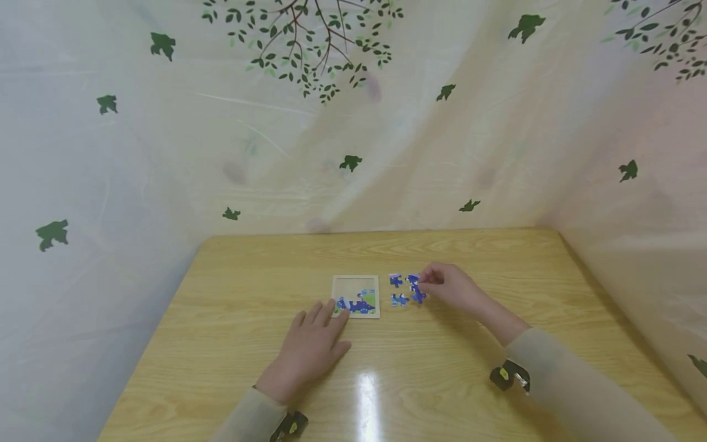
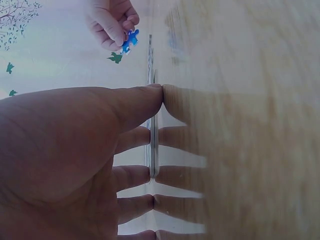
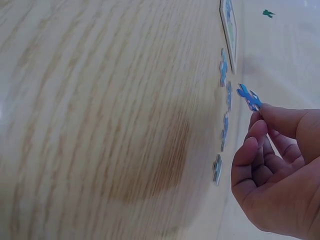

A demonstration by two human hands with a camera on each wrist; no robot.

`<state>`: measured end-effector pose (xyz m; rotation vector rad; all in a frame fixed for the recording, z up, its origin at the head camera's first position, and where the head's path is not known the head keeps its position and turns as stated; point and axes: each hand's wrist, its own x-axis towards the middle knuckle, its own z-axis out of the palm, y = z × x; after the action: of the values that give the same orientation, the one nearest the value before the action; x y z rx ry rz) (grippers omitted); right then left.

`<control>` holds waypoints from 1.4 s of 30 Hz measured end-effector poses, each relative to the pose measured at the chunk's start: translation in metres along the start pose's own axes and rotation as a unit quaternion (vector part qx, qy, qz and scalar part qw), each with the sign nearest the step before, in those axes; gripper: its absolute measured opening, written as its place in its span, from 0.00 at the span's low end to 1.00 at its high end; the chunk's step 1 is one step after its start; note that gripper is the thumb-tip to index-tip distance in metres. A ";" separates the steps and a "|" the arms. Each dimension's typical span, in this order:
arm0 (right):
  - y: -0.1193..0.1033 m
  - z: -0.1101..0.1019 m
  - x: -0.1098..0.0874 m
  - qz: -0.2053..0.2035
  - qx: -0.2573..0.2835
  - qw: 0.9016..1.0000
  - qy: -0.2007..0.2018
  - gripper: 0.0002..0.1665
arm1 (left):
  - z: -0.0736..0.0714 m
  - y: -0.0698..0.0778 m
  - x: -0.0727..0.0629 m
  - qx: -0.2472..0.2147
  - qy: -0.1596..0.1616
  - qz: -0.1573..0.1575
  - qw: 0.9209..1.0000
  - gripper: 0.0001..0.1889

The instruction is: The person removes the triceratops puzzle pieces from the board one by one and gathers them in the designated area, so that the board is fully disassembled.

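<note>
Between thumb and index finger, my right hand (image 1: 452, 287) pinches a blue jigsaw piece (image 3: 249, 97), raised off the table in both wrist views. Several loose blue pieces (image 1: 399, 300) lie beneath and beside it on the tabletop. Left of them is a square puzzle tray (image 1: 356, 277) with a pale rim. Joined purple, blue and green pieces (image 1: 356, 306) fill its lower part, and its upper part shows bare backing. My left hand (image 1: 310, 345) lies palm down with fingers extended, fingertips at the tray's lower left corner.
The wooden table (image 1: 248, 276) reaches back to a pale curtain (image 1: 276, 135) printed with leaves and branches, which also hangs along both sides. A wrist camera (image 1: 509, 376) sits by the right cuff, and another (image 1: 289, 425) by the left.
</note>
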<state>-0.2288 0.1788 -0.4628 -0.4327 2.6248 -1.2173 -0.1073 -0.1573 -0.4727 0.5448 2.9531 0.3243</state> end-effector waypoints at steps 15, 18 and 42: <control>0.007 0.004 -0.002 0.021 0.008 1.000 -0.003 0.04 | 0.003 -0.002 0.001 -0.002 -0.001 -0.001 1.000 0.36; 0.008 0.004 -0.002 0.025 0.003 1.000 -0.004 0.04 | 0.003 -0.002 0.001 -0.002 -0.001 -0.001 1.000 0.36; 0.014 0.009 0.002 0.015 -0.098 0.995 0.001 0.06 | 0.006 -0.005 0.004 0.006 0.003 0.000 1.000 0.36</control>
<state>-0.2307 0.1806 -0.4795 -0.4233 2.7527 -0.9557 -0.1112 -0.1593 -0.4801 0.5474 2.9625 0.3079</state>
